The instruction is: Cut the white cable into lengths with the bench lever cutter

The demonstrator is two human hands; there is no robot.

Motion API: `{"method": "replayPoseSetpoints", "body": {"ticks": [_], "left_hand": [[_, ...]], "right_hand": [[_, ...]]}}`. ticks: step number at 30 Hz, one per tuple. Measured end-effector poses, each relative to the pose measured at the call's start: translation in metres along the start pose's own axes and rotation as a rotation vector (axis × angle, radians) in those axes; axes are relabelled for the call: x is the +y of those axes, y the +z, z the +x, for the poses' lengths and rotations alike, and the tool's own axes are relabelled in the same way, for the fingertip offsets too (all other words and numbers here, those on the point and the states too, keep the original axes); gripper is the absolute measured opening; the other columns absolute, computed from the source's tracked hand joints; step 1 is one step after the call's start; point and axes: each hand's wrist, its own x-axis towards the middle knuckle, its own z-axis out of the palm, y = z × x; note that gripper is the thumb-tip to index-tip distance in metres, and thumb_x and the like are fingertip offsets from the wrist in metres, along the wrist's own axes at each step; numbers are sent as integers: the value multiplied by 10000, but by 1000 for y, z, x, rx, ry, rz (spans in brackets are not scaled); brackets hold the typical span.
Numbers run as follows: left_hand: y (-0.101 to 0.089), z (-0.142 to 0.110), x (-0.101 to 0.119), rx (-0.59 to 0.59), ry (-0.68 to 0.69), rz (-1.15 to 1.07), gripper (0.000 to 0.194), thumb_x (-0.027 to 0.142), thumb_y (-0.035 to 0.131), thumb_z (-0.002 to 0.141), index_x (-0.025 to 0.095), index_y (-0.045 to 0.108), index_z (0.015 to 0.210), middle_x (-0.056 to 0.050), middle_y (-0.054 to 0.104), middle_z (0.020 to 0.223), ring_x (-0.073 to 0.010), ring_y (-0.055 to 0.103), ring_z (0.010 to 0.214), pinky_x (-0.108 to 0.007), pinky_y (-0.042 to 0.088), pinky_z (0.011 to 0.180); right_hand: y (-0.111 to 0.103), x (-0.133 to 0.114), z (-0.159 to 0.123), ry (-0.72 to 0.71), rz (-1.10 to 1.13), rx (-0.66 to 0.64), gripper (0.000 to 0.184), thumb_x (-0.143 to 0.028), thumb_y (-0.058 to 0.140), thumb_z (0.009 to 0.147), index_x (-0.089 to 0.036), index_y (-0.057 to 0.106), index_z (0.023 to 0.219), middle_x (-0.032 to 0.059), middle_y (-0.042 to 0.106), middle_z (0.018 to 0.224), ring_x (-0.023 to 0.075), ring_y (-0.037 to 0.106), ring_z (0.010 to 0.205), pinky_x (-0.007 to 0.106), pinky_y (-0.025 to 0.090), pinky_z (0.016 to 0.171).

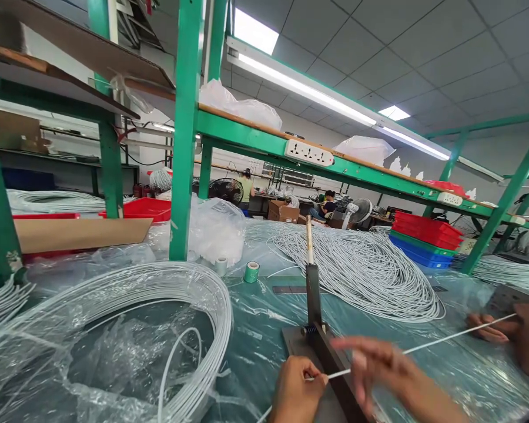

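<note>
My left hand (297,389) is closed in a pinch on a thin white cable (339,373), over the metal base plate of a hand-lever cutter (314,299). The cutter's long handle stands upright, and its dark arm runs toward me under the cable. My right hand (390,376) is just right of that arm, somewhat blurred, with its index finger stretched out and the other fingers bent downward. The cable passes behind it, so any contact is hidden. Farther right, the cable runs to a co-worker's hands (511,332).
A plastic-wrapped cable coil (203,294) lies left, a large loose coil (365,264) behind the cutter. Green tape (251,272) sits between them. Red and blue trays (423,238) are stacked at back right. A green post (186,147) and a shelf with power sockets (309,153) stand ahead.
</note>
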Motion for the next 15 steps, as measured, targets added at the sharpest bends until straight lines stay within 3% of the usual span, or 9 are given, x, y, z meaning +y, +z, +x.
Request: {"method": "replayPoseSetpoints", "body": {"ticks": [3, 5, 9, 15], "left_hand": [[0, 1, -5, 17, 47, -6, 167, 282, 540, 631, 160, 595, 531, -9, 558, 574, -155, 506, 612, -253, 356, 573], [0, 4, -10, 5, 58, -25, 176, 302, 547, 635, 163, 586, 535, -6, 552, 579, -151, 499, 615, -249, 358, 574], [1, 9, -18, -16, 53, -65, 177, 322, 571, 621, 166, 569, 538, 5, 534, 565, -143, 487, 599, -244, 356, 570], [4, 9, -18, -12, -4, 0, 165, 317, 567, 622, 171, 583, 547, -14, 583, 605, -168, 520, 635, -271, 374, 602]], "right_hand": [[-60, -16, 58, 28, 159, 373, 405, -376, 548, 771, -187, 529, 1128, -17, 580, 538, 87, 514, 455, 202, 431, 480], [-91, -24, 101, 72, 219, 450, 369, -328, 494, 815, -158, 491, 1142, -33, 550, 512, 59, 480, 418, 160, 395, 436], [-121, -27, 174, 218, 329, 397, 304, -354, 354, 885, -128, 503, 1023, -37, 519, 548, 51, 465, 417, 168, 401, 428], [-117, -23, 237, 345, 403, 286, 467, -520, 291, 862, -120, 533, 865, -23, 516, 619, 53, 446, 438, 194, 391, 403]]}}
